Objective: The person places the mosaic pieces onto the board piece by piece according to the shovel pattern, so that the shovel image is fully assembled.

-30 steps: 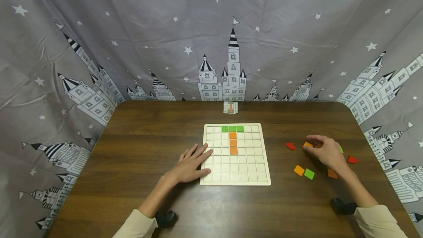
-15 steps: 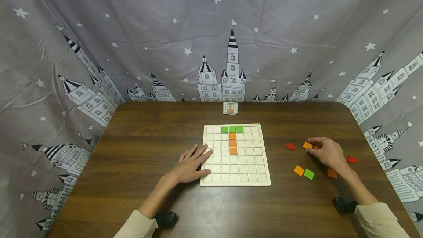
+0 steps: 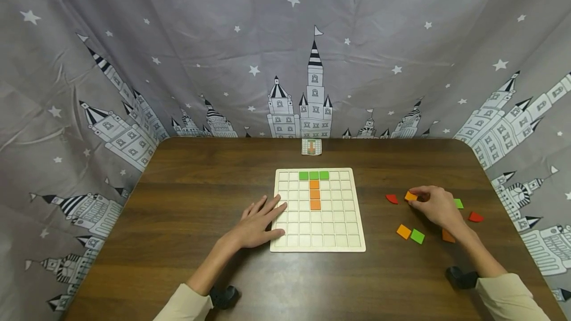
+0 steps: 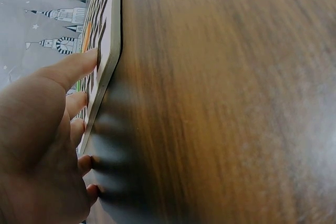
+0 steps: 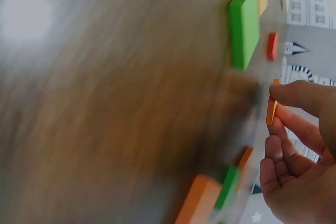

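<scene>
My right hand pinches a yellow-orange square tile between thumb and fingers, over the right part of the table. The right wrist view shows the same tile edge-on at the fingertips. My left hand lies spread, its fingertips and thumb on the left edge of a cream grid board. The left wrist view has the board's edge beside that hand. On the board, a row of green tiles lines the top, with a column of orange tiles below its middle one.
Around my right hand lie a red quarter-round piece, another red piece, a yellow-orange tile, green tiles and a darker orange tile. Behind the board is a small pattern card; a castle-print curtain hangs beyond.
My right hand first covers part of the yellow-orange tile, then pinches it and shifts slightly left with it. A green tile behind the hand shows more. My left hand stays put.
</scene>
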The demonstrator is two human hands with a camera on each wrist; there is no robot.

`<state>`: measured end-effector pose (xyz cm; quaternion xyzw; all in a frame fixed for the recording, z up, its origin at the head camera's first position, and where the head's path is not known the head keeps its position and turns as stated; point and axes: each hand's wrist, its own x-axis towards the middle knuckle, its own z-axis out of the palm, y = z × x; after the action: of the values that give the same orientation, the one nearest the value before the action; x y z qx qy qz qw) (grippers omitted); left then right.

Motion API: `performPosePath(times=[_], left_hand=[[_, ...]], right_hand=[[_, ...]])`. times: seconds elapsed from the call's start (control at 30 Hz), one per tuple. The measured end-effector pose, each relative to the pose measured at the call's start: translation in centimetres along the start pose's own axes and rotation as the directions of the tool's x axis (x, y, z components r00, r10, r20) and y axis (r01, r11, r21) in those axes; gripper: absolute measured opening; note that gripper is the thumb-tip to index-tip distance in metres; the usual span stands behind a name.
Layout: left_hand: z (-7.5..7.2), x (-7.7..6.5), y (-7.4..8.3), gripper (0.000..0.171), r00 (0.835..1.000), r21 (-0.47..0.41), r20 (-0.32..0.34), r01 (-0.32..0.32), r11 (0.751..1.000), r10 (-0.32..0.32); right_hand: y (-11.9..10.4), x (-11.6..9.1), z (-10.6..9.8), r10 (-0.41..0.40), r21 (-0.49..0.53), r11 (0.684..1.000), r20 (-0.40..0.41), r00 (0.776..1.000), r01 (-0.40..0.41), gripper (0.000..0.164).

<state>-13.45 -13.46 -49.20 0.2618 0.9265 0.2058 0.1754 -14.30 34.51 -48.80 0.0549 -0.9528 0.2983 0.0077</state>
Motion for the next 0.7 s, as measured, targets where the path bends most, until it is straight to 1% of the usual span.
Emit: performPosePath(times=[0.17, 0.47, 0.7], left_hand=[[0.1, 0.0, -0.1, 0.069, 1.000, -0.002, -0.001, -0.003, 1.000, 0.003], [0.0, 0.0, -0.1, 0.069, 1.000, -0.009, -0.002, -0.007, 1.000, 0.007], [0.0, -0.1, -0.1, 0.069, 1.000, -0.009, -0.008, -0.011, 1.000, 0.011]], right_hand=[[-1.6, 0.3, 0.5, -0.027, 0.034, 0.999, -0.012, 1.000, 0.028, 0.027], [-5.0, 0.6, 1.5, -0.066, 0.079, 0.995, 0.014, 0.998, 0.064, 0.027], [-6.6, 1.0, 2.5, -0.093, 0.102, 0.991, 0.026, 0.995, 0.090, 0.028]])
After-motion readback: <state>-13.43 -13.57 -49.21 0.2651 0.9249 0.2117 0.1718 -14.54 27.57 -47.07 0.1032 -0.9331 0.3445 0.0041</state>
